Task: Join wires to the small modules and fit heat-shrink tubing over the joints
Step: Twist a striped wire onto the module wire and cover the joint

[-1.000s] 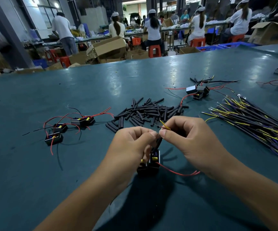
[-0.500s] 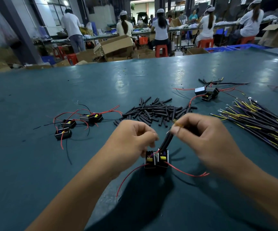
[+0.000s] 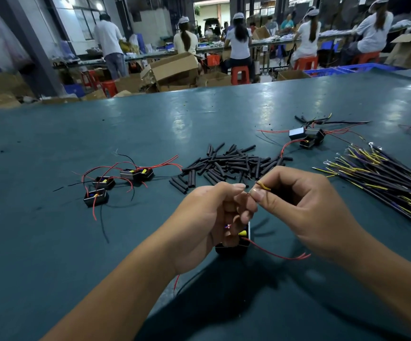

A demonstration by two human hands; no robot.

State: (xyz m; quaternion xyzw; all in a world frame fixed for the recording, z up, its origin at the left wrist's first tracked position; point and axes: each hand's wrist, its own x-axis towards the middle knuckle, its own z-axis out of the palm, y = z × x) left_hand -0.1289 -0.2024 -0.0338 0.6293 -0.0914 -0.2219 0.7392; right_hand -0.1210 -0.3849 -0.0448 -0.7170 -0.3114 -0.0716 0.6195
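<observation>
Workshop floor behind you: people in white caps sit on red stools (image 3: 240, 74) at long benches, open cardboard boxes (image 3: 173, 70) on the floor; no writing legible anywhere. Head view, your teal table (image 3: 51, 148) in front. Your left hand (image 3: 211, 217) is curled around a small black module (image 3: 234, 244) held just above the table, thumb and forefinger pinching a wire end at the top. Your right hand (image 3: 305, 207) pinches a yellow-tipped wire (image 3: 263, 186) between thumb and forefinger, fingertips of both hands nearly touching. A red lead (image 3: 278, 254) trails from the module toward your right wrist. Heap of black heat-shrink tubing pieces (image 3: 229, 163) lies just beyond your hands. Three modules with red leads (image 3: 118, 180) sit to the left; a second cluster of modules (image 3: 307, 137) lies farther back right. Bundle of purple-and-yellow wires (image 3: 384, 175) is spread at right. No labels readable on the modules.
</observation>
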